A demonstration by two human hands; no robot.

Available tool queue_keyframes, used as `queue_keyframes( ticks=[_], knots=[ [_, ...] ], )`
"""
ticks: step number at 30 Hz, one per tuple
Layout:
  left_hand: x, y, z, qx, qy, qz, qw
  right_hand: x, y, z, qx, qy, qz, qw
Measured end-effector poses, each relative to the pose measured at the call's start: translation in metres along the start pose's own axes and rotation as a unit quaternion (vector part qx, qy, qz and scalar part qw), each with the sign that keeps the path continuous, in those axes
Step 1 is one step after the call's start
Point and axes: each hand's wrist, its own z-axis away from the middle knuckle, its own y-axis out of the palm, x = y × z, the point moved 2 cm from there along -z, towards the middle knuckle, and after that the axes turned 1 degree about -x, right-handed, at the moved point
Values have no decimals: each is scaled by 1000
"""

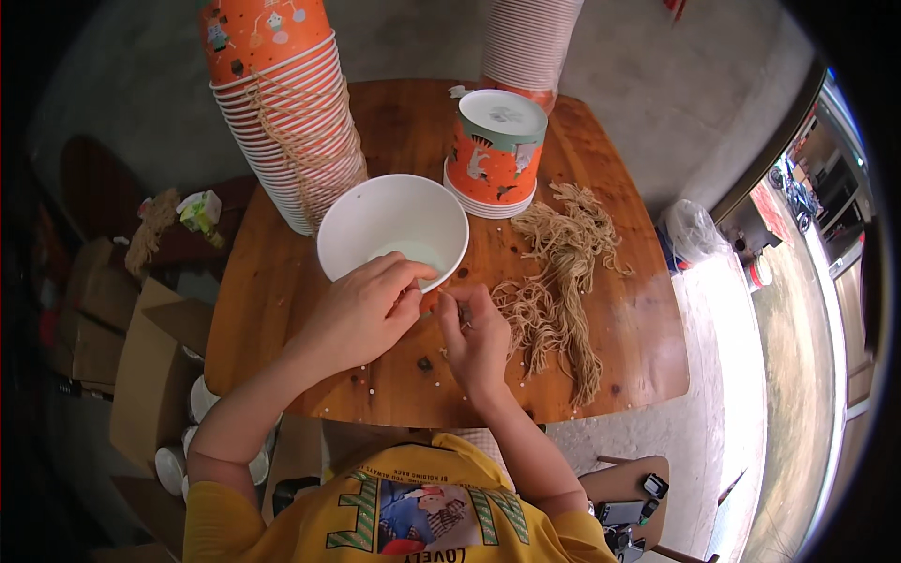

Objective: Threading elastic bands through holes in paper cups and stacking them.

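Observation:
A round paper bucket [349, 218], white inside with a pale base, tilts on the wooden table in front of me. My left hand [371, 310] grips its near rim, with the fingers over the edge inside and the thumb outside. Close beside that rim, my right hand [476, 340] is closed in a pinch. Whatever lies between its fingertips is too small to make out. Right of this hand spreads a loose bundle of tan twine cords [566, 281].
A tall stack of orange buckets [291, 141] with cords hanging down it stands at the left. Upturned buckets [496, 164] sit behind, near a taller pale stack [530, 42]. White bits dot the wooden table [619, 361]. An open cardboard box [155, 375] holds white tubs below left.

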Motion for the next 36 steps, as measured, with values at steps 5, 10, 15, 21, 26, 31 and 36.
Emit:
queue_keyframes(
  ticks=[5, 10, 15, 21, 26, 31, 36],
  knots=[
    [-3, -2, -3, 15, -21, 17, 1000, 6, -3, -3, 11, 13, 51, 999],
    [4, -3, -9, 51, -36, 43, 997, 8, -2, -5, 2, -20, 92, 996],
    [21, -5, -29, 172, -123, 119, 970, 12, -3, -8, -8, -47, 134, 990],
    [40, -1, -48, 249, -121, 149, 949, 22, -4, -13, 29, -43, 197, 979],
    [31, 2, -50, 246, -101, 102, 959, 26, -7, -16, 44, -27, 215, 975],
    [35, -4, -47, 82, -26, -16, 996, 15, -23, -24, 89, 41, 38, 994],
    [24, -8, -50, 55, -22, 82, 995, 10, -19, -41, 108, 72, -33, 991]
  ],
)
